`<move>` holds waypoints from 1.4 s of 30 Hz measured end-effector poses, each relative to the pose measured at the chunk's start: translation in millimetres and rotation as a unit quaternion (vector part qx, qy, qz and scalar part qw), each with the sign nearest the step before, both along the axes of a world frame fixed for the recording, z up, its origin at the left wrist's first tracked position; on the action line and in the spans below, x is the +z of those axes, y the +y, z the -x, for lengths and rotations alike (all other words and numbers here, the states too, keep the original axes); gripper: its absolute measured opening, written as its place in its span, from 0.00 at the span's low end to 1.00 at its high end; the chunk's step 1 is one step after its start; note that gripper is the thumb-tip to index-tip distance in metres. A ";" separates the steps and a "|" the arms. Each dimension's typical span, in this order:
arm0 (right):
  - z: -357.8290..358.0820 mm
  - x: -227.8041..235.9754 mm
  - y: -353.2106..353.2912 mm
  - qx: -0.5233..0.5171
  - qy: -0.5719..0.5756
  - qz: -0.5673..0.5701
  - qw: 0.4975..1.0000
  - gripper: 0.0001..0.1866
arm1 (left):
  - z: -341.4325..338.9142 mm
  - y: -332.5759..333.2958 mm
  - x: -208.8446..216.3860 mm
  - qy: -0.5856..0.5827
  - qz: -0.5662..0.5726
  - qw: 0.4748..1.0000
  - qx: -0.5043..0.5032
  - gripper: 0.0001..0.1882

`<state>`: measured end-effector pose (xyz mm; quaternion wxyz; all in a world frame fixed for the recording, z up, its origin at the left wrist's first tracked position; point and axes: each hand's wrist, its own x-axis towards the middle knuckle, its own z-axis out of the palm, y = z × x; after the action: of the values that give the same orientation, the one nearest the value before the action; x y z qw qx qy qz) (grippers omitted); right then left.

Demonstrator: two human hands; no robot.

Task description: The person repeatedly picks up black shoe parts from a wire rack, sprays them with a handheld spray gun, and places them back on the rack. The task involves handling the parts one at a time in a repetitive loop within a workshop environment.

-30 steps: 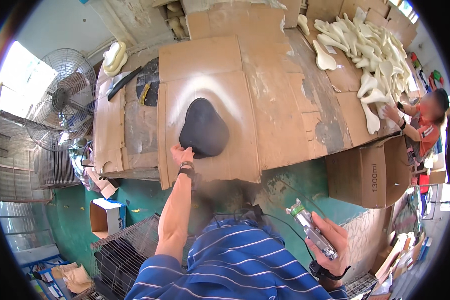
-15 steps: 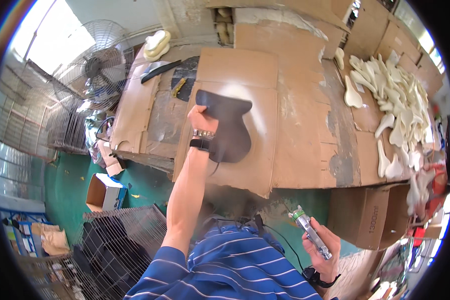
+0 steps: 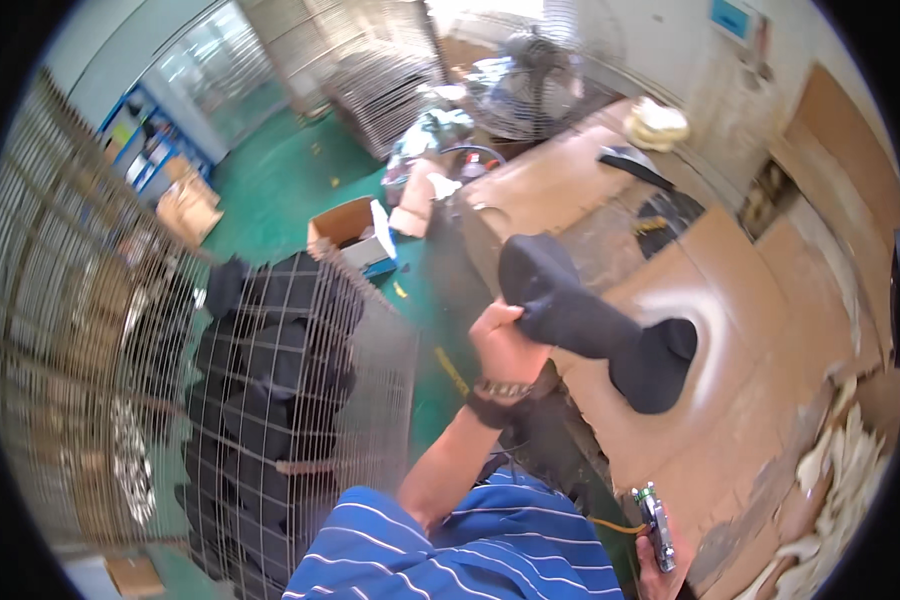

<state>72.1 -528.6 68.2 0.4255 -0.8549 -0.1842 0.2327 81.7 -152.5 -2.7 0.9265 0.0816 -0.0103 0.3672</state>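
Out in front, my left hand (image 3: 508,345) is closed on the edge of a black fabric piece (image 3: 582,318). The piece is soft and bent, narrow in the middle with broad, rounded ends. Its far end is over the cardboard (image 3: 735,275) on the worktable, beside a whitish sprayed patch; I cannot tell whether it touches. Low on the right, my right hand (image 3: 658,572) is wrapped round a silver spray gun (image 3: 654,525) with a green ring. An orange hose (image 3: 618,526) is beside the gun. Part of the right hand's grip is hidden.
On my left stands a wire cage (image 3: 385,400) with several black pieces (image 3: 270,400) inside. An open carton (image 3: 348,222) sits on the green floor beyond it. A fan (image 3: 540,85) is past the table's far end. Cream spoon-shaped pieces (image 3: 840,495) lie at right.
My view has swung left, bringing the cage nearer the middle. The black piece has been lifted and turned and now hangs bent from my left hand. The spray gun stays in my right hand.
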 end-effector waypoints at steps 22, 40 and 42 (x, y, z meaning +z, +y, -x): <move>22.7 25.3 252.6 0.285 0.036 0.225 0.931 0.22 | 581.0 397.4 13.3 0.216 0.030 0.685 0.695 0.20; 40.7 -3.4 281.6 0.152 0.183 0.240 0.941 0.21 | 677.2 381.2 -189.4 0.912 0.102 0.139 0.372 0.25; 43.7 -8.8 277.6 0.149 0.148 0.175 0.962 0.21 | 641.1 382.3 -177.2 0.898 0.141 0.077 0.411 0.28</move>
<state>28.4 -251.0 59.4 0.2524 -0.8347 -0.2009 0.4464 -559.4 229.8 -179.9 -0.0591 0.2091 0.9161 0.3368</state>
